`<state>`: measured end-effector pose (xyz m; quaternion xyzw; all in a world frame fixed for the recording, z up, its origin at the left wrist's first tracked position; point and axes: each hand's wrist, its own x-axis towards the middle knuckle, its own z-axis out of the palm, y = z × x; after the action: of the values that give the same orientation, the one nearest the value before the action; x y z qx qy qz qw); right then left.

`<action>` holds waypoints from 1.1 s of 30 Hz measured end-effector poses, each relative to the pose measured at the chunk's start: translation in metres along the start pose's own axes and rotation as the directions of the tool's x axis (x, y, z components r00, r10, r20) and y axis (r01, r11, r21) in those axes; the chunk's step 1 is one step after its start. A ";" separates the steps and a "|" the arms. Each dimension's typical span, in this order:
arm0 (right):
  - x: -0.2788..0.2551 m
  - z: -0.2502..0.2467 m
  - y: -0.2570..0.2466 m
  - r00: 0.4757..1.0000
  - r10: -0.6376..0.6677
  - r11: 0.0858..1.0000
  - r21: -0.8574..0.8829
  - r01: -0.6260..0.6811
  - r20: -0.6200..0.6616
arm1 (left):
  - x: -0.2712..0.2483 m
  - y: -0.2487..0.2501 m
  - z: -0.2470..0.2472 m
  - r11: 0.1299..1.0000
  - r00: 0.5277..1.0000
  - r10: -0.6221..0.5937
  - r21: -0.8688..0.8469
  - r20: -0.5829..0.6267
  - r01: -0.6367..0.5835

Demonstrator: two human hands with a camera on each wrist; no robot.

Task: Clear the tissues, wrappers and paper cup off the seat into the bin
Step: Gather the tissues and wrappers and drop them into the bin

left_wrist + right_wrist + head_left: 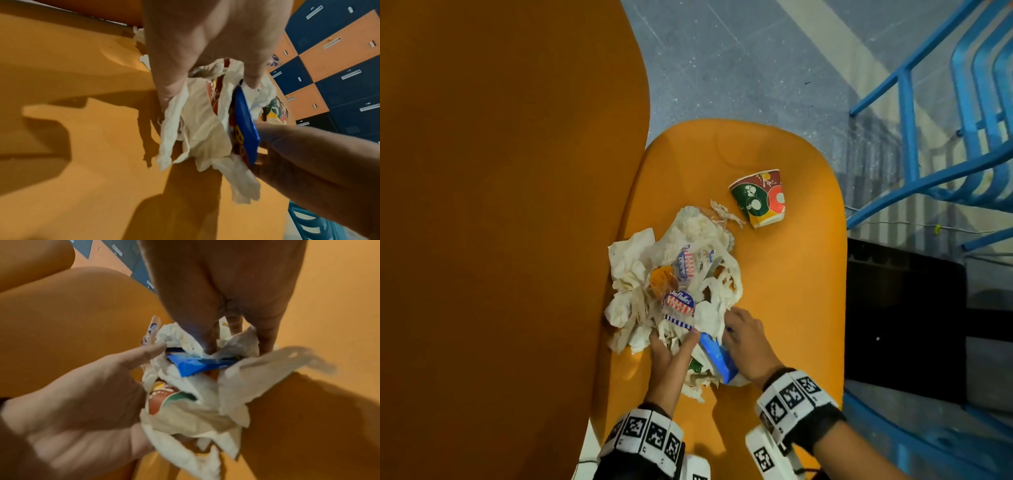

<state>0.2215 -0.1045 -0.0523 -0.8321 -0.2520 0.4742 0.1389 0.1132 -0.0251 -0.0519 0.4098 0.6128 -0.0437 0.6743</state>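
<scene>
A heap of crumpled white tissues mixed with striped snack wrappers lies in the middle of the orange seat. A patterned paper cup lies on its side beyond the heap, apart from both hands. My left hand and right hand meet at the heap's near edge. Between them is a bunch of tissues with a blue wrapper in it. My left hand has tissue between thumb and fingers. My right hand pinches tissue over the blue wrapper.
A black bin stands on the floor right of the seat. The tall orange seat back rises close on the left. Blue metal railing runs at the upper right. Blue and orange lockers stand behind.
</scene>
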 end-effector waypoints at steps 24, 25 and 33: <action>0.083 -0.037 -0.038 0.956 0.281 0.728 0.667 -0.159 -0.080 | 0.050 0.048 -0.061 0.947 0.951 0.300 0.140 -0.069 -0.289; 0.086 -0.034 -0.041 0.952 0.286 0.739 0.658 -0.146 -0.111 | 0.054 0.055 -0.059 0.942 0.959 0.281 0.206 -0.045 -0.266; 0.089 -0.033 -0.033 0.907 0.294 0.855 0.507 -0.108 -0.302 | 0.072 0.070 -0.060 0.934 0.994 0.106 0.344 -0.019 -0.093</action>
<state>0.2777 -0.0273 -0.0838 -0.8675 -0.0061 0.3689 0.3337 0.1230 0.0892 -0.0740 0.5523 0.5868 -0.1079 0.5823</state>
